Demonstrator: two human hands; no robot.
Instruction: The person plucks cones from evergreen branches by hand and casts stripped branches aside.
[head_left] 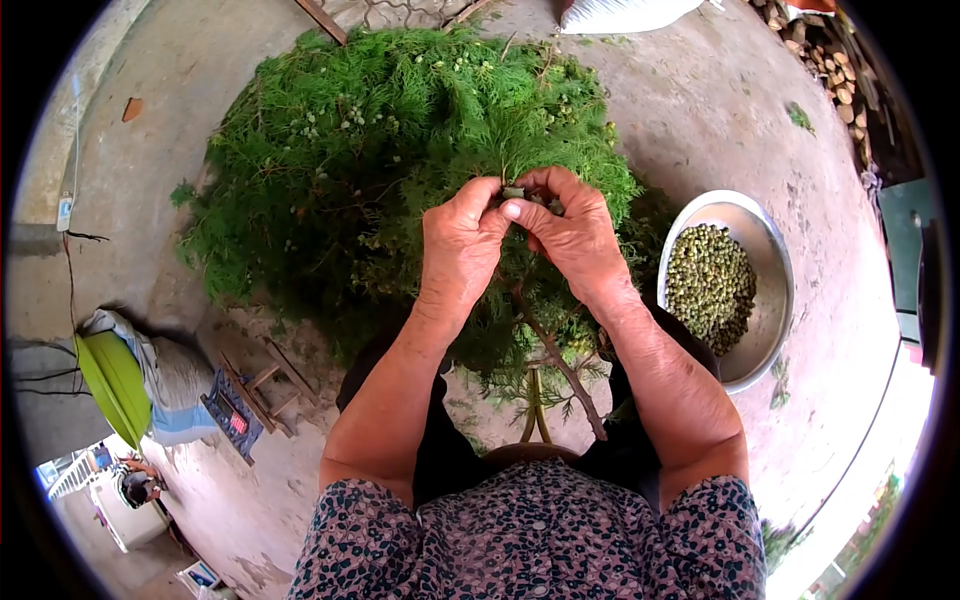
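The left hand (462, 240) pinches with thumb and forefinger at a small, grey-green, knobbly cone (513, 193). The right hand (578, 228) meets it there, thumb and forefinger also closed in a pinch, the thumb tips nearly touching; what its curled fingers hide cannot be told. Holding both hands together over the lap probably steadies so small a piece.

Directly beyond and beneath them spreads a broad heap of feathery, bright-green conifer foliage (330, 190), dotted with pale cones. A bare brown woody branch (550, 345) slants from it between the knees, seemingly so the growth lies close to the fingers. Beside the right knee sits a round, shiny metal basin (778, 300), partly filled with small, round, olive-green pieces (708, 280); its place suggests easy reach for the right hand.

Farther out, a lime-green plastic basin (112, 385) leans on its side at the left, and a white woven sack (630, 12) lies beyond the heap. No brand, label or lettering can be read anywhere.
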